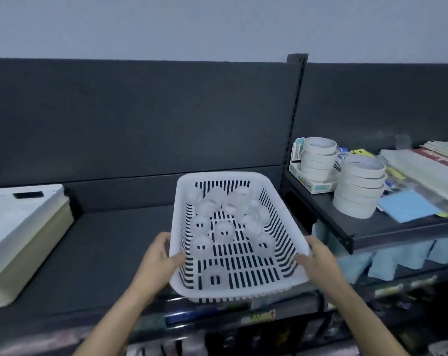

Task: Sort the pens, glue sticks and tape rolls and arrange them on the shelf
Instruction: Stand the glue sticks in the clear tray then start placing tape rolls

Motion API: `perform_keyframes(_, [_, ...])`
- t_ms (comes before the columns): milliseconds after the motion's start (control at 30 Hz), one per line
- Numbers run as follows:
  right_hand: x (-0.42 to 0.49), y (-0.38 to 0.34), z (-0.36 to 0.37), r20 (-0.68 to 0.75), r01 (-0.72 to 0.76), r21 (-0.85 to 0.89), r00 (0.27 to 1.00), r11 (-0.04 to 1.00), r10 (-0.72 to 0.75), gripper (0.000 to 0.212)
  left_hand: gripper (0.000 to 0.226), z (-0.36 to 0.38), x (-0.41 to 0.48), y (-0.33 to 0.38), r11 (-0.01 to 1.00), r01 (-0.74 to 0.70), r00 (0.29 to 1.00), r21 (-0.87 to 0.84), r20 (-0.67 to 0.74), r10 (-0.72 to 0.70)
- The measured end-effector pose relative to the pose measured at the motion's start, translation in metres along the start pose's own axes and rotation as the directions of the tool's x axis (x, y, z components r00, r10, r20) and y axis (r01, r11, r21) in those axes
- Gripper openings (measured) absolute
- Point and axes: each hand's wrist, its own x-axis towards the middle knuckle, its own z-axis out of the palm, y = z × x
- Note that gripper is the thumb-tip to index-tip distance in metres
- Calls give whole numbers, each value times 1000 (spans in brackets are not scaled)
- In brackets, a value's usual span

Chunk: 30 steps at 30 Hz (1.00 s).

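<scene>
My left hand (157, 255) and right hand (314, 258) grip the white basket (219, 175), one per side. Fingers are curled round the rim, thumbs inside. The basket is at the dark shelf's (102, 253) front edge; resting or lifted, I cannot tell. Clear tape rolls (223, 229) lie loose inside, blurred. Two stacks of white tape (359, 186) stand on the right-hand shelf.

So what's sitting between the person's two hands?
A white slotted basket of tape rolls; the left hand and right hand grip its sides, seen from the head camera.
</scene>
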Motion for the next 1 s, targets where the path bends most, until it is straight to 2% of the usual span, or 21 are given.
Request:
perform_keyframes(100, [-23, -14, 3, 56, 114, 26, 992, 993, -115, 26, 29, -22, -46, 6, 999, -17, 990, -26, -139, 14])
perform_keyframes(233, [-56, -42, 18, 110, 261, 82, 957, 962, -269, 25, 27, -62, -105, 14, 999, -24, 954, 37, -296, 34])
perform_keyframes(433, [-109, -96, 67, 228, 438, 209, 847, 874, -480, 24, 28, -134, -190, 7, 992, 50, 839, 117, -544, 22])
perform_keyframes(633, [-175, -158, 154, 409, 501, 266, 715, 824, -567, 24, 26, -222, -282, -18, 990, 128, 686, 53, -726, -50])
perform_keyframes(800, [-240, -204, 237, 497, 551, 293, 610, 781, -617, 25, 26, -301, -346, -53, 986, 169, 573, -3, -813, -101])
perform_keyframes(1000, [-337, -255, 367, 582, 577, 287, 529, 764, -618, 21, 24, -423, -422, -109, 974, 220, 493, -47, -857, -153])
